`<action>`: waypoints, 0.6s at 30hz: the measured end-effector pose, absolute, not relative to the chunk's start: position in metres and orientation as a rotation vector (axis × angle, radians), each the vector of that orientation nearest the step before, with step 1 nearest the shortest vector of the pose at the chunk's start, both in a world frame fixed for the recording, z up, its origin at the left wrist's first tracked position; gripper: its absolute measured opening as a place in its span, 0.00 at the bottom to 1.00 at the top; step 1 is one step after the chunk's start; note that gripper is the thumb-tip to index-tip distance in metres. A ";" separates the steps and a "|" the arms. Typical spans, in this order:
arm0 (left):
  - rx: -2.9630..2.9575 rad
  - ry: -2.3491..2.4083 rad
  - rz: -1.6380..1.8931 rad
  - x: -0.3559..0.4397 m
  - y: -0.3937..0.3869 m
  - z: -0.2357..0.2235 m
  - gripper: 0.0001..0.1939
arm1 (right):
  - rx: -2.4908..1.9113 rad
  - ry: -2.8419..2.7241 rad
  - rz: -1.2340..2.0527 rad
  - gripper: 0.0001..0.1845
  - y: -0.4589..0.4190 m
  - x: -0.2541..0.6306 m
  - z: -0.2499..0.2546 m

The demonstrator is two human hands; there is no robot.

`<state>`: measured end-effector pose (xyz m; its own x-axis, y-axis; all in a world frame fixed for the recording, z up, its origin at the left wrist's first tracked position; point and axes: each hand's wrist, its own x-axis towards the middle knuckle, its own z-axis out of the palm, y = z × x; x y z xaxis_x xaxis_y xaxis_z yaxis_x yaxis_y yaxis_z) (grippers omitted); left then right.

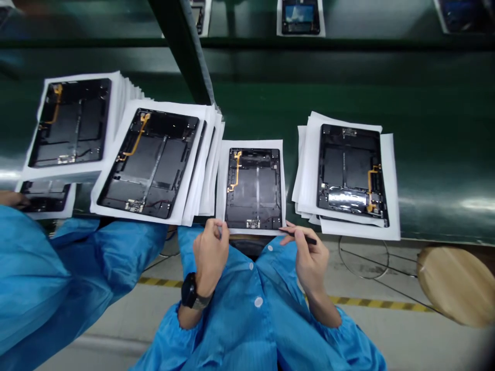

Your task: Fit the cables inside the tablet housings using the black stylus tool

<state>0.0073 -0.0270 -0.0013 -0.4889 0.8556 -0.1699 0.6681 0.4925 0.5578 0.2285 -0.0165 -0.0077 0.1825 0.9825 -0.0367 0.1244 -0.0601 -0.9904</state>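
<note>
In front of me an opened tablet shell (251,193) lies on a white foam sheet (253,144), its dark inside facing up. An orange flex cable (236,172) runs down its upper left part, and a small board (253,223) sits at the lower edge. My left hand (212,245), with a watch on the wrist, is closed at the lower left corner of the sheet, its fingertips beside the shell. In my right hand (309,255) is a slim black pen-like tool (307,239), held between thumb and fingers. Its tip is at the shell's lower right corner.
On my left are two stacks of tablet shells with sheets between them, topped by one shell (149,162) and another (69,123). A third stack (350,170) stands right. A co-worker's hand (13,199) is far left. A green post (181,51) rises behind; a wooden stool (456,286) stands lower right.
</note>
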 end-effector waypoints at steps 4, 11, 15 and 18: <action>1.029 2.272 0.710 -0.001 -0.045 -0.006 0.12 | -1.500 -1.047 1.038 0.11 -0.033 0.244 -0.012; 0.503 1.626 1.055 0.005 -0.037 -0.024 0.25 | -1.629 -1.112 1.025 0.16 -0.052 0.274 -0.028; 0.434 1.513 1.231 0.022 -0.036 -0.012 0.21 | -1.675 -1.128 1.310 0.27 -0.043 0.286 -0.058; 0.452 1.379 1.267 0.034 -0.037 0.009 0.18 | -1.559 -1.041 1.576 0.31 -0.033 0.282 -0.079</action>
<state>0.0341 -0.0375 0.0091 -0.2740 0.8429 -0.4630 -0.3905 0.3425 0.8545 0.2816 -0.0325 -0.0794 -0.0531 0.8897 -0.4534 0.0680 -0.4498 -0.8905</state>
